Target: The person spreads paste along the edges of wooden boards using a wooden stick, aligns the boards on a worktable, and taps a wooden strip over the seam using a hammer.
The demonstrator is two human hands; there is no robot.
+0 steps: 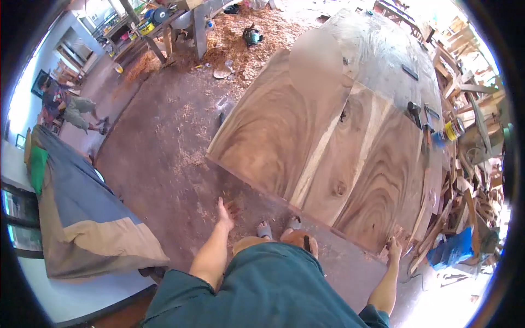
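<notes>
A broad wooden slab (268, 126) with swirling brown grain and pale streaks lies in front of me, its near edge facing my body. My left hand (226, 214) hangs over the floor, left of that edge. Its fingers are spread and nothing is in them. At the slab's near right corner, my right hand (394, 249) is closed on the edge, with the fingers partly hidden. A round blurred patch covers part of the slab's far side.
Beyond the slab is a grey worn surface (377, 49). A hammer (414, 113) and a yellow-labelled can (453, 130) are on the right, beside piled scrap wood (484, 109). Shavings (273, 30) cover the floor behind. A draped cloth (93, 213) and a seated person (65, 106) are left.
</notes>
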